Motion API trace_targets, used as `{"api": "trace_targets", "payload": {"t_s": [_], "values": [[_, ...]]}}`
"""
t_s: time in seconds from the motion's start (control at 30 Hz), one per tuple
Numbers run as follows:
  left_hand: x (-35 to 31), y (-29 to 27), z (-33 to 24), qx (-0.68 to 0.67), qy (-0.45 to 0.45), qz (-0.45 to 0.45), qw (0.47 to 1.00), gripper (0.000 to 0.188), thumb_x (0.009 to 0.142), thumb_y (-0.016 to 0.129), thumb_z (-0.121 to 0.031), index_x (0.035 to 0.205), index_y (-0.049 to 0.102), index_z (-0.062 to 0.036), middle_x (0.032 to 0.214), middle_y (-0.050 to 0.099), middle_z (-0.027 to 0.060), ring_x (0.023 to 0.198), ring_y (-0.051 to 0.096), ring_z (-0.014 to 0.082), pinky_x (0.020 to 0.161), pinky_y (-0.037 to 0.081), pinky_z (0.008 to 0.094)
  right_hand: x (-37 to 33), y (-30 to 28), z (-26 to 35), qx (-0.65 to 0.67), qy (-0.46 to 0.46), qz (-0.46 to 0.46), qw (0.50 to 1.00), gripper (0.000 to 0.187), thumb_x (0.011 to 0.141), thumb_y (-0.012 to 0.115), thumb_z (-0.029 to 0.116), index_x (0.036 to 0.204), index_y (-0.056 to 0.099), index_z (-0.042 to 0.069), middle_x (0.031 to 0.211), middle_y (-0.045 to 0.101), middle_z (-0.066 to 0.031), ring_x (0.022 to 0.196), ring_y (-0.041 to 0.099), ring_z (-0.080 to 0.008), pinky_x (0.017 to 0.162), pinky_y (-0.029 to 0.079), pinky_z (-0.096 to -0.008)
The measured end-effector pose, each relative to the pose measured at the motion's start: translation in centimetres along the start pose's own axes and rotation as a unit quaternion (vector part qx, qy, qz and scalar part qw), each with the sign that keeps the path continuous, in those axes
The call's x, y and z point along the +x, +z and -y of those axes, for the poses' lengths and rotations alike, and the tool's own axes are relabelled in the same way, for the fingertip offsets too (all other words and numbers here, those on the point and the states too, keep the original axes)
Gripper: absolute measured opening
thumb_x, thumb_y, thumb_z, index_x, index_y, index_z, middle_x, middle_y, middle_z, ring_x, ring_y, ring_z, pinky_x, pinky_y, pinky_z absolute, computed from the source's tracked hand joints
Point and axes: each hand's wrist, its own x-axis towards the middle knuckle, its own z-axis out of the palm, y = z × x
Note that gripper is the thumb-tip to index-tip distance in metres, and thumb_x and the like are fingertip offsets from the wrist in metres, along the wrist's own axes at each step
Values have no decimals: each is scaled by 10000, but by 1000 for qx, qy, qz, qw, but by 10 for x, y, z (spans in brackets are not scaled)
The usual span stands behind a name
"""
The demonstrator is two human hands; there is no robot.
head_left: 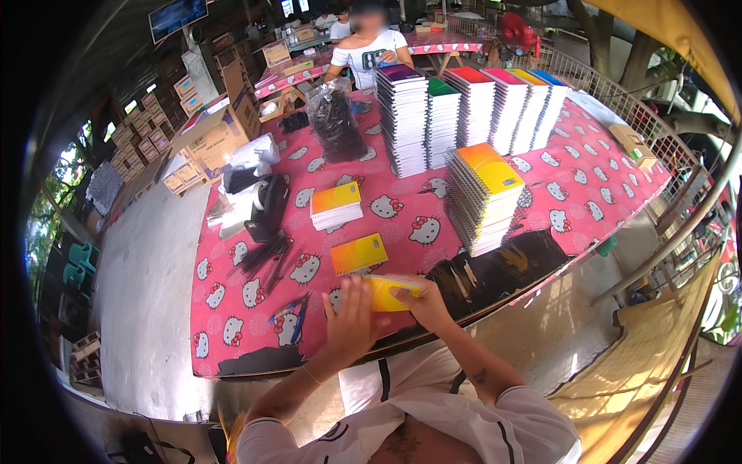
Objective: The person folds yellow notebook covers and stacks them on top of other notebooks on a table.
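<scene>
At the table's near edge, my right hand grips a small yellow spiral notebook, with the thumb over its cover. Against the notebook's left end lies my left hand, its fingers stretched out and slightly blurred. Just beyond them a yellow-orange notebook rests flat on the table. Farther back is a short stack of notebooks with an orange-yellow cover on top. To the right rises a tall stack of orange-yellow spiral notebooks.
Tall notebook stacks with purple, green, red, pink, yellow and blue covers line the far side. A black tape dispenser, dark thin strips, pens and a black plastic bag lie leftward. Another person sits across the table.
</scene>
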Motion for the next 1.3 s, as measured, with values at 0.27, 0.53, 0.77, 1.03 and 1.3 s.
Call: {"api": "trace_targets", "payload": {"t_s": [0.27, 0.53, 0.77, 1.03, 1.3], "values": [[-1, 20, -26, -79, 54, 69, 993, 834, 987, 461, -544, 1511, 300, 84, 1596, 248, 313, 1510, 172, 484, 1170, 53, 685, -10, -18, 10, 26, 4, -27, 999, 287, 964, 628, 57, 1234, 662, -33, 1126, 732, -99, 1037, 662, -117, 930, 533, -304], [7, -1, -16, -75, 36, -48, 995, 746, 1000, 502, -464, 1473, 344, 90, 1520, 378, 302, 1457, 320, 454, 1154, 95, 700, 1, -8, -4, -46, -19, 20, 999, 311, 958, 675, 103, 1259, 676, 24, 1060, 734, -71, 935, 632, -83, 833, 522, -257], [37, -9, 8, -140, 39, 181, 973, 794, 959, 549, -509, 1472, 373, 71, 1535, 364, 293, 1456, 323, 443, 1166, 128, 669, -1, -19, -31, -76, 45, 90, 992, 308, 922, 686, 58, 1229, 699, 40, 1048, 748, -88, 897, 659, -94, 818, 530, -272], [18, 13, -25, -67, 2, 27, 997, 852, 964, 475, -601, 1479, 382, 72, 1567, 334, 283, 1487, 285, 427, 1156, 139, 678, 3, -4, -26, -89, 20, 55, 994, 307, 913, 682, 67, 1217, 681, 21, 1020, 753, -137, 892, 692, -136, 810, 544, -310], [24, 9, -23, -75, -16, 20, 997, 858, 961, 453, -612, 1494, 374, 55, 1564, 350, 257, 1498, 274, 396, 1170, 118, 659, 2, -5, -29, -124, -7, 107, 986, 267, 879, 662, 57, 1140, 698, 11, 950, 732, -185, 845, 688, -129, 753, 548, -324]]}}
